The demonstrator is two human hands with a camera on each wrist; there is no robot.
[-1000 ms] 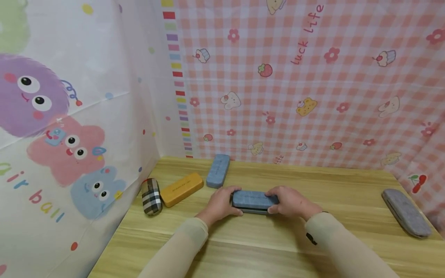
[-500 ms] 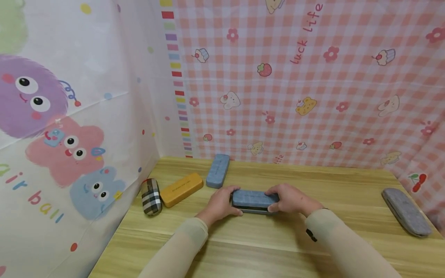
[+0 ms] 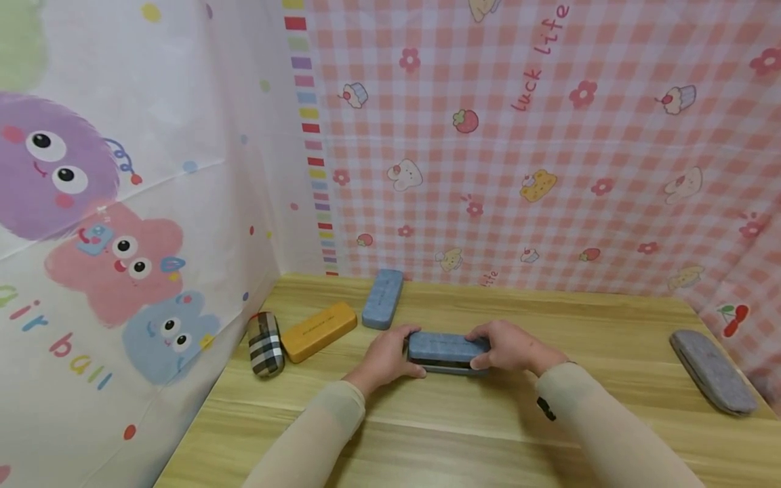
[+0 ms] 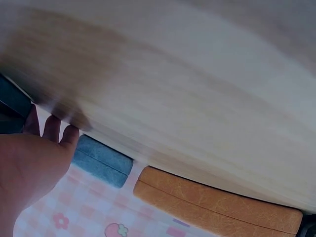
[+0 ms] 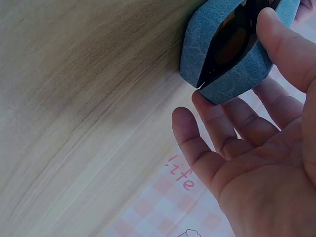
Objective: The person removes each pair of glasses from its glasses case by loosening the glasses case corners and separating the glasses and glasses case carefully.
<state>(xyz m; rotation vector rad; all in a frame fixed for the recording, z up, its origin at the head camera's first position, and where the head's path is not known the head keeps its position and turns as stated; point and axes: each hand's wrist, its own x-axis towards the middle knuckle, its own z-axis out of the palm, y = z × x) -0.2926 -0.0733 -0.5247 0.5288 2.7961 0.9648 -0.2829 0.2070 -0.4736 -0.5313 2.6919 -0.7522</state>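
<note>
A blue glasses case [image 3: 448, 346] lies on the table in front of me, its lid partly raised along the near side. My left hand [image 3: 386, 358] grips the case's left end, with the thumb at the front and fingers behind. At the other end, my right hand [image 3: 511, 349] holds the lid, the thumb on its front edge and fingers at the back. The right wrist view shows dark glasses [image 5: 234, 42] inside the gap of the case. In the left wrist view, fingers of my left hand [image 4: 37, 155] touch the case's end [image 4: 14, 106].
A second blue case [image 3: 382, 299] lies behind, near the patterned cloth [image 3: 500, 156]. Left of it are a yellow case [image 3: 320, 332] and a black-and-white checked case [image 3: 266, 345]. A grey case [image 3: 712, 373] lies by the table's right edge.
The lid of the held blue glasses case has risen a little, and the dark gap along its front has widened. Both hands stay at its ends. The other cases have not moved.
</note>
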